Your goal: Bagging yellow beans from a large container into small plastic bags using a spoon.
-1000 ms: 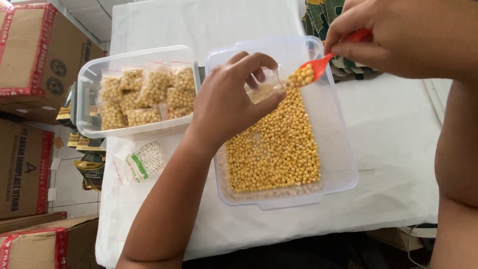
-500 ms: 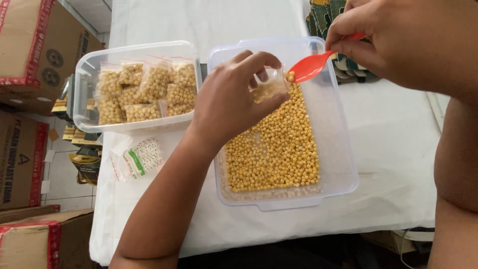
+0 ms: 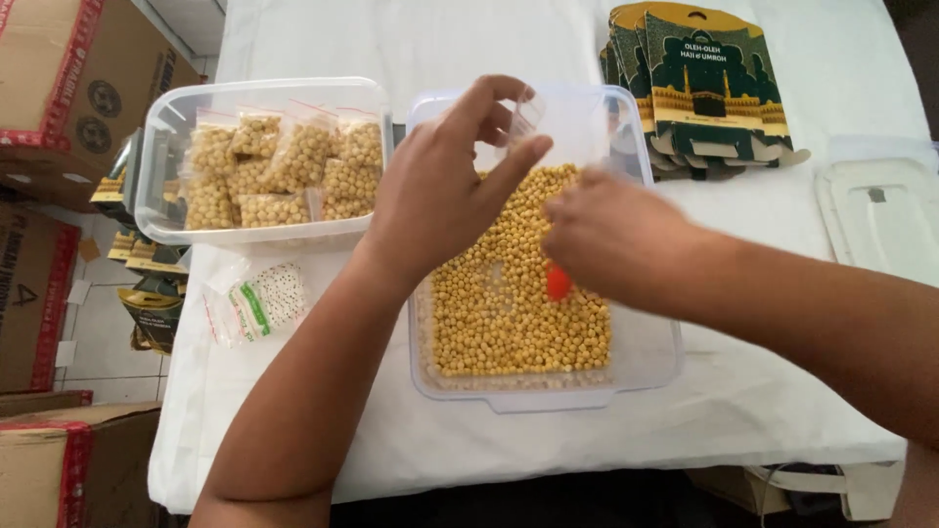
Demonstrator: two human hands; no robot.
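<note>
Two tubs | right tub (image 3: 641, 367): loose yellow beans (image 3: 509, 313) | left tub (image 3: 161, 166): bagged beans (image 3: 284, 166)

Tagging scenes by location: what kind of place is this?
Likely a small hand-packing workspace: a tub of yellow peas, a bin of filled bags, flat printed cartons, and shipping boxes beside the table.

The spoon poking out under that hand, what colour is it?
The spoon is orange-red, seen in the head view under the right hand.
</note>
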